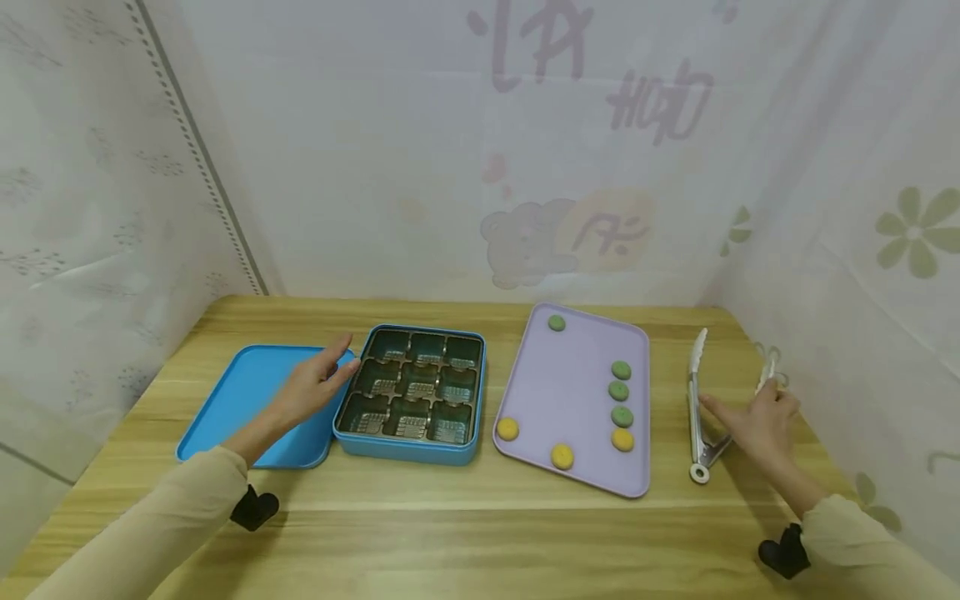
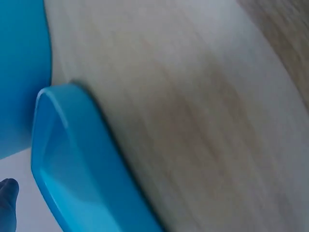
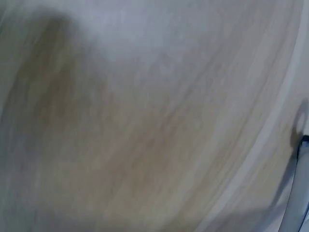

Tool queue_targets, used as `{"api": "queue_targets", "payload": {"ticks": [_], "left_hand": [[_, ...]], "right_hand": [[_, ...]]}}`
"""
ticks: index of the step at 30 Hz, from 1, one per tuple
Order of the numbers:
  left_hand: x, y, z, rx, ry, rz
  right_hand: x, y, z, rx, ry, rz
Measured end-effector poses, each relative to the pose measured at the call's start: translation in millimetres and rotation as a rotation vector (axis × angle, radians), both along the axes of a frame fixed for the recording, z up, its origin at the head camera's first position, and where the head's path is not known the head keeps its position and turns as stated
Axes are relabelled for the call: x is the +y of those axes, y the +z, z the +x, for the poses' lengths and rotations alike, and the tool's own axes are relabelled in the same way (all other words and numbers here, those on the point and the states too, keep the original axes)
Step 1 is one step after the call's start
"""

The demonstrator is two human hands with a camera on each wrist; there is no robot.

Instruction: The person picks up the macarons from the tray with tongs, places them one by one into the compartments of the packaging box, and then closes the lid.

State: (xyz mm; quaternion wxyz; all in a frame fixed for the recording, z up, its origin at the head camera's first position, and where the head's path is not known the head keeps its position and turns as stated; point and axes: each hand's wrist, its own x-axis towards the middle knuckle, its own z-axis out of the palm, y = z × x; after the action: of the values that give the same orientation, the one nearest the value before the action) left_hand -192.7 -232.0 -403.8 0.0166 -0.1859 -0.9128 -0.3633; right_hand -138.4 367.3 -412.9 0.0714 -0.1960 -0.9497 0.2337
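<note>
My right hand (image 1: 763,425) grips metal tongs (image 1: 695,417) at the table's right side, thumb by one arm and fingers curled at the other. The tongs' arms are spread, with pale scalloped tips pointing away. One tongs arm (image 3: 295,198) enters the right wrist view at its right edge. Fingers extended, my left hand (image 1: 309,390) hovers over a flat blue lid (image 1: 247,400), fingertips right at the left rim of a blue box (image 1: 420,452). Inside that box sits a dark insert (image 1: 418,380) with several square compartments. A left fingertip (image 2: 8,193) shows in the left wrist view.
Between box and tongs lies a lilac tray (image 1: 562,383), holding several green macaron-like rounds (image 1: 621,390) and three yellow ones (image 1: 562,456). Everything rests on a wooden table (image 1: 450,533). Printed white curtains (image 1: 375,167) hang around its back and sides.
</note>
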Motion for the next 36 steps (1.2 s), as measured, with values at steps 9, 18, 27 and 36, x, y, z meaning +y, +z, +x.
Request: {"api": "queue_targets", "payload": {"ticks": [9,18,27,36], "left_hand": [[7.5,-16.1,4.8,0.003,0.025,0.027],[14.0,-13.2,4.1,0.024,0.029,0.059],[16.9,-17.6,1.0,-0.019,0.089,0.073],[18.7,-20.6,1.4,-0.015,0.113,0.077]], "right_hand": [[-5,-6.9,-12.0,-0.157,0.007,0.082],[-8,-0.3,-18.0,-0.181,0.098,0.019],[-1,5.2,-16.8,-0.172,0.194,-0.110],[2,-8.3,8.9,0.104,0.349,-0.076]]}}
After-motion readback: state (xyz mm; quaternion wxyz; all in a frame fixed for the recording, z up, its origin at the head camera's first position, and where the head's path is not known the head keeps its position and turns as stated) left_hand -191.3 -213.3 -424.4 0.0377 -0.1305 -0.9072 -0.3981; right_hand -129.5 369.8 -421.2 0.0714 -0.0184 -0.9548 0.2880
